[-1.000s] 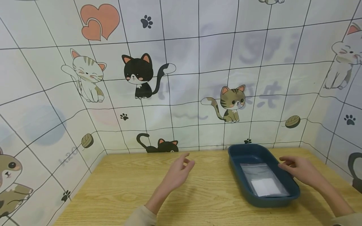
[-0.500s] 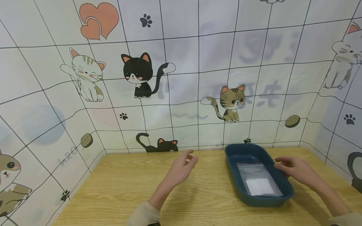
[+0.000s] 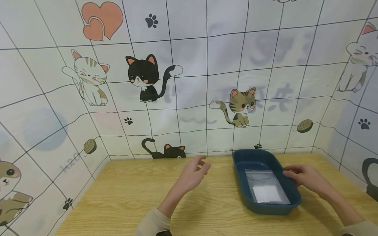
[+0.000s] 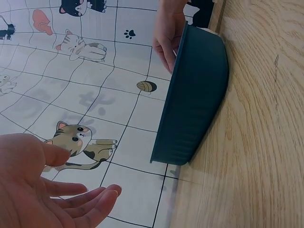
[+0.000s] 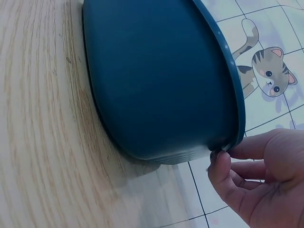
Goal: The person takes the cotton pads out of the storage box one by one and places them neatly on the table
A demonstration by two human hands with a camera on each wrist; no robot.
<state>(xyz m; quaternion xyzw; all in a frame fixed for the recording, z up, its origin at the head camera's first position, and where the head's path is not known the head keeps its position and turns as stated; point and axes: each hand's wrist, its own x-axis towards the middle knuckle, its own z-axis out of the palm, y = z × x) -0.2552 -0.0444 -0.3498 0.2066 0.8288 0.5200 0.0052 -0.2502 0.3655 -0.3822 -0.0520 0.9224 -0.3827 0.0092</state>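
Note:
A dark blue oval plastic basin (image 3: 268, 209) stands on the wooden table's right side. Inside lies a clear zip bag (image 3: 261, 178) with a white rectangular piece (image 3: 267, 194) in it. My right hand (image 3: 307, 178) holds the basin's right rim; the right wrist view has the thumb and a finger of that hand (image 5: 270, 185) pinching the rim. To the left of the basin my left hand (image 3: 192, 175) hovers over the table with its fingers loosely extended, holding nothing. In the left wrist view, that hand (image 4: 33, 185) is apart from the basin (image 4: 194, 99).
The wooden tabletop (image 3: 133, 196) stretches to the left of the basin. Behind it and along both sides hangs a white gridded sheet (image 3: 192, 82) printed with cartoon cats, paw prints and yarn balls. The basin's far end is close to the back sheet.
The basin has slid a little to the left with the bag in it, and my right hand has moved along at its rim. My left hand has shifted slightly right, towards the basin.

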